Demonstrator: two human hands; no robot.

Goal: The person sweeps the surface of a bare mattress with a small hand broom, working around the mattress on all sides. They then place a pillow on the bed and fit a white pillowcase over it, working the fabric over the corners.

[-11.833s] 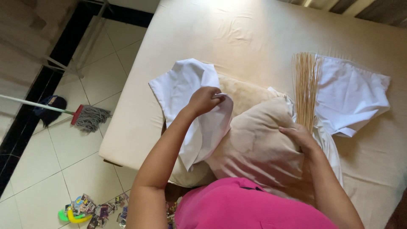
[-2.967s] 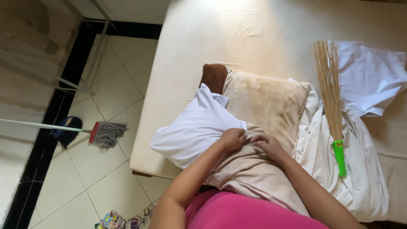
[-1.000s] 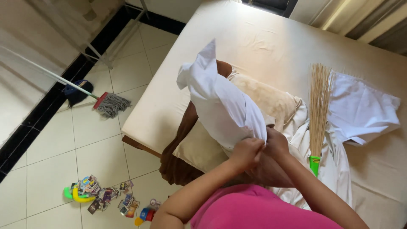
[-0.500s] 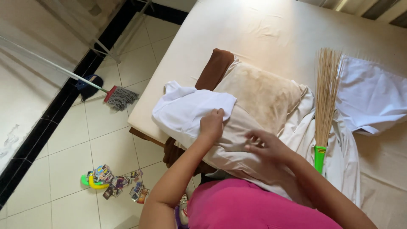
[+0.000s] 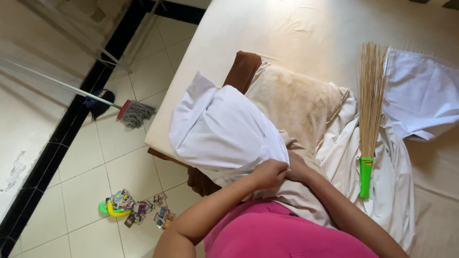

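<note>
Head view: left hand (image 5: 270, 173) fisted, knuckles up, clamped on edge of white pillowcase (image 5: 222, 134); forearm bent in from lower left. Right hand (image 5: 296, 168) just beside it, mostly hidden under the cloth, grip cannot be told; forearm angled in from lower right. Pillowcase draped over near end of beige pillow (image 5: 291, 102), resting on bed (image 5: 306, 28). Stick broom (image 5: 370, 110) with green handle on white sheet (image 5: 392, 191) to right. Mop (image 5: 136, 113) and toys (image 5: 136, 210) on tiled floor.
</note>
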